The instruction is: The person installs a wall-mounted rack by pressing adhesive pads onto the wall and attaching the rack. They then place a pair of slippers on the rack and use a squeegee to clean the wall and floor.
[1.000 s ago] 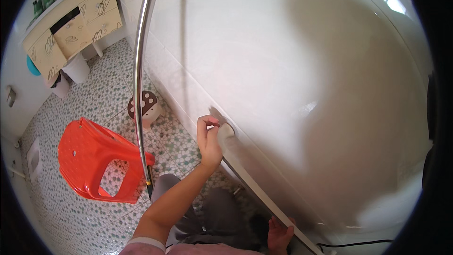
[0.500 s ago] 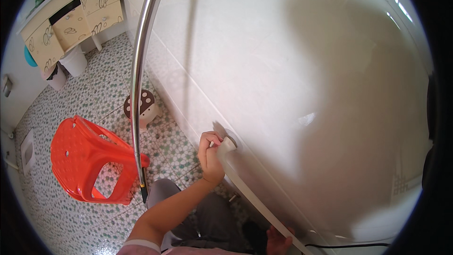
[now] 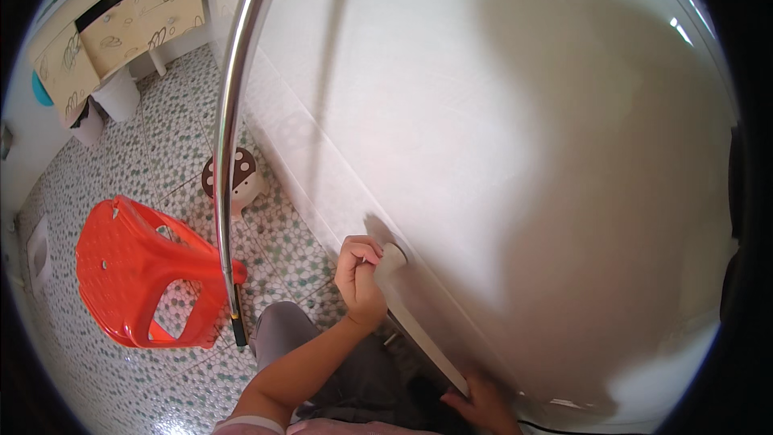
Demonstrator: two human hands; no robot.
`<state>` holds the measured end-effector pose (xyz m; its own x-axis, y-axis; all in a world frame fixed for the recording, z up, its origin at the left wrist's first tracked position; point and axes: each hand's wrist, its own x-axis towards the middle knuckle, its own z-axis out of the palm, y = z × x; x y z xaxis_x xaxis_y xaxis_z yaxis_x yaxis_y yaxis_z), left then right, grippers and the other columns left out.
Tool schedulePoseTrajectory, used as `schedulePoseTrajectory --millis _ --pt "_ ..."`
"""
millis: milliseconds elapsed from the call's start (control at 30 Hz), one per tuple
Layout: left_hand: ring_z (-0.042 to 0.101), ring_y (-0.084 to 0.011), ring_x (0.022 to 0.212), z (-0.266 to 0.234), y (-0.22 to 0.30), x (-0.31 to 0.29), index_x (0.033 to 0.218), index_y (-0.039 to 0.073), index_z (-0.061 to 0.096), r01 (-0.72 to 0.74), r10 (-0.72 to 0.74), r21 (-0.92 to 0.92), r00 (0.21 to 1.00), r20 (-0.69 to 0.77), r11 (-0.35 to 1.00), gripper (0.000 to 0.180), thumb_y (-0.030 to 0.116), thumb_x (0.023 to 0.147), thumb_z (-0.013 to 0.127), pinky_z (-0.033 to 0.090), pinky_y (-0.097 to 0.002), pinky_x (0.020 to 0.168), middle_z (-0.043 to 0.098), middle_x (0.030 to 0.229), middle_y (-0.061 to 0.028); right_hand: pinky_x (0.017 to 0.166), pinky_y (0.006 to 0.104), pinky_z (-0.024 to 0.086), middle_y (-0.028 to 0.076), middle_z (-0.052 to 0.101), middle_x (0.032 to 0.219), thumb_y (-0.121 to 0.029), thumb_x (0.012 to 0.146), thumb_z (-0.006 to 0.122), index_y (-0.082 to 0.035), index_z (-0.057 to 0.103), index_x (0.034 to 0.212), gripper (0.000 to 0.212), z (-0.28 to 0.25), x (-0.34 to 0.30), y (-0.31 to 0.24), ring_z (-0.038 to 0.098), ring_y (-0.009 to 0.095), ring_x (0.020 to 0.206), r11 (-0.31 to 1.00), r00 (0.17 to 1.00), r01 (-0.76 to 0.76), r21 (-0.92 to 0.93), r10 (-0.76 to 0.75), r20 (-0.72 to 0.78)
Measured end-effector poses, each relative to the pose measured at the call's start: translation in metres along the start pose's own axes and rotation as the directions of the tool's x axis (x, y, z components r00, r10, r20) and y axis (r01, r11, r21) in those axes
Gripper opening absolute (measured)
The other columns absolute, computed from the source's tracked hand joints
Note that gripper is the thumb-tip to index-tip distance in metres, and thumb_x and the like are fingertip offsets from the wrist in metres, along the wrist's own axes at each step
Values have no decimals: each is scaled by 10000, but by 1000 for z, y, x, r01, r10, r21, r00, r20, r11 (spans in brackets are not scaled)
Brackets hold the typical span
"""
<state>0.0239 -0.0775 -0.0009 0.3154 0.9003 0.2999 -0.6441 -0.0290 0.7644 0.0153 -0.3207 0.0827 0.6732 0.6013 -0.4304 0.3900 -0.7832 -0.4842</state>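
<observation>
A long cream bar [image 3: 423, 340] with a bent upper end slants along the lower part of the white wall. My left hand [image 3: 360, 280] is closed, its curled fingers and thumb pressed to that bent end near the wall. Lower down, my right hand [image 3: 485, 404] wraps over the bar and hides its lower end. A dark shadow of the left hand falls on the wall just above it.
A chrome pole [image 3: 231, 105] with dark ends stands upright left of my hands, close to a red plastic stool [image 3: 121, 262]. Behind it is a small spotted stool [image 3: 246, 185]. A cream cabinet [image 3: 113, 40] and white bin [image 3: 118, 97] stand far left. A black cable [image 3: 547, 427] lies lower right.
My right hand has come up and over the bar, covering its lower stretch. My left hand keeps its hold on the bent end. The whole view has shifted slightly.
</observation>
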Motion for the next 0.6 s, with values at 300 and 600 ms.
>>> schedulePoseTrajectory --millis 300,600 --pt "387 -114 674 -1 -3 0 677 25 429 -14 14 37 1000 10 999 183 -104 687 300 321 -206 622 458 780 -89 650 428 418 249 553 808 -300 807 535 45 510 943 371 -12 0 -3 536 403 755 986 993 -31 164 12 115" --pt "407 -147 676 -2 1 2 660 21 431 -30 31 67 999 -9 997 167 -107 658 323 335 -218 627 464 735 -86 783 378 404 222 557 967 -227 820 520 33 468 1101 386 -12 2 6 538 322 897 983 983 -18 183 -16 181"
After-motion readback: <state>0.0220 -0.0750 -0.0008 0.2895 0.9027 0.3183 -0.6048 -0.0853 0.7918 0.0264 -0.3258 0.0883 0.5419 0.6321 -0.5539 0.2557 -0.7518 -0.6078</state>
